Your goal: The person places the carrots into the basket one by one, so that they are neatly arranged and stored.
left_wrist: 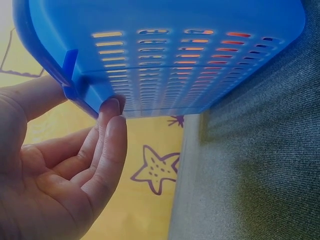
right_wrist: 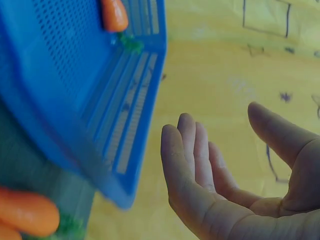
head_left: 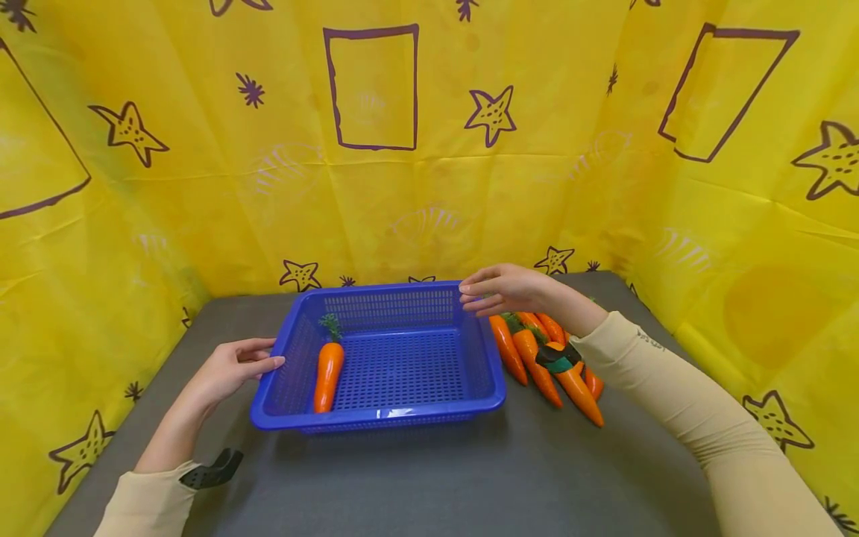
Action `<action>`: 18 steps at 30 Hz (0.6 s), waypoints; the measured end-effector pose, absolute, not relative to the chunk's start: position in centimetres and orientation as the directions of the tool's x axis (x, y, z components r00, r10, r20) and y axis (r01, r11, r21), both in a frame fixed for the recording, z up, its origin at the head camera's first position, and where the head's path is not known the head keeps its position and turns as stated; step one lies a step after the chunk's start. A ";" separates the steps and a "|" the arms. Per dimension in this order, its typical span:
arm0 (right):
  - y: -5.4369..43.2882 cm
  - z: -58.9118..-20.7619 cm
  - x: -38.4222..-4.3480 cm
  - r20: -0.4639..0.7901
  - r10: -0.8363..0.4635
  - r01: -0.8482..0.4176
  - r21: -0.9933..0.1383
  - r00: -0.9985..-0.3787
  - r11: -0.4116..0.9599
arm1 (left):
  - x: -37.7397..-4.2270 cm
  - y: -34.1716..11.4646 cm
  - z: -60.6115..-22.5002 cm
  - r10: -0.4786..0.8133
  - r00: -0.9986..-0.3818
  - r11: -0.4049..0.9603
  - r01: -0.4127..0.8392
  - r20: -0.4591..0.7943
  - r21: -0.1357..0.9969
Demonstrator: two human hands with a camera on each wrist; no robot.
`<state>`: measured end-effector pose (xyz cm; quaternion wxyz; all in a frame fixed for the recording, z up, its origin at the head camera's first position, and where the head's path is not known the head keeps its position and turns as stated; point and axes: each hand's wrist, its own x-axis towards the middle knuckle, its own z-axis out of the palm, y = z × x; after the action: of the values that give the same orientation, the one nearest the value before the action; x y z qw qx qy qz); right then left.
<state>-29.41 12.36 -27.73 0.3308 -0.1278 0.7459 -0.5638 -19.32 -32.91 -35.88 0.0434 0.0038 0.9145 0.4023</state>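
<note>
A blue plastic basket (head_left: 436, 412) with slotted walls stands on the grey table. One orange carrot (head_left: 329, 377) with a green top lies inside along its left side. My left hand (head_left: 231, 369) pinches the basket's left rim, thumb over the edge and fingers below it against the slotted outer wall, as the left wrist view shows. Over the back right corner hovers my right hand (head_left: 506, 289), its fingers loosely extended and holding nothing. In the right wrist view this hand (right_wrist: 225, 195) is apart from the basket's rim (right_wrist: 145, 120).
Right of the basket, below my right forearm, several carrots (head_left: 533, 365) lie in a pile, partly hidden by a black and teal strap (head_left: 557, 359). A yellow patterned curtain (head_left: 429, 194) encloses the table (head_left: 436, 477) at the back and both sides.
</note>
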 end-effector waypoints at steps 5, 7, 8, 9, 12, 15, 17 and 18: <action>15.5 -28.1 -29.7 -0.355 -0.522 0.190 -0.920 -0.776 0.342 | -19.4 -32.9 -35.9 0.044 -0.997 0.677 -0.022 -0.070 0.736; 16.6 -28.4 -29.9 -0.360 -0.497 0.190 -0.914 -0.789 0.359 | -19.4 -33.0 -35.9 0.046 -0.997 0.676 -0.017 -0.065 0.737; 17.2 -28.5 -29.9 -0.364 -0.485 0.192 -0.910 -0.795 0.368 | -19.5 -33.0 -35.9 0.047 -0.997 0.676 -0.015 -0.063 0.737; 17.7 -28.7 -29.9 -0.371 -0.473 0.200 -0.906 -0.800 0.372 | -19.5 -33.0 -36.0 0.047 -0.997 0.676 -0.013 -0.061 0.737; 19.2 -29.4 -30.0 -0.390 -0.443 0.224 -0.897 -0.808 0.380 | -19.5 -33.1 -36.1 0.047 -0.997 0.674 -0.011 -0.058 0.739; 20.7 -30.1 -29.8 -0.406 -0.415 0.242 -0.887 -0.814 0.392 | -19.5 -33.2 -36.1 0.048 -0.997 0.672 -0.011 -0.058 0.740; 21.7 -30.6 -29.7 -0.412 -0.402 0.244 -0.881 -0.818 0.406 | -19.5 -33.2 -36.2 0.048 -0.997 0.671 -0.012 -0.059 0.741; 22.2 -30.9 -29.7 -0.415 -0.395 0.246 -0.878 -0.820 0.411 | -19.5 -33.2 -36.2 0.048 -0.997 0.671 -0.012 -0.059 0.741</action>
<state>-29.71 22.22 -30.88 0.2966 -0.0474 0.7857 -0.5408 -19.46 -33.17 -36.18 0.0367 0.0098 0.9134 0.4053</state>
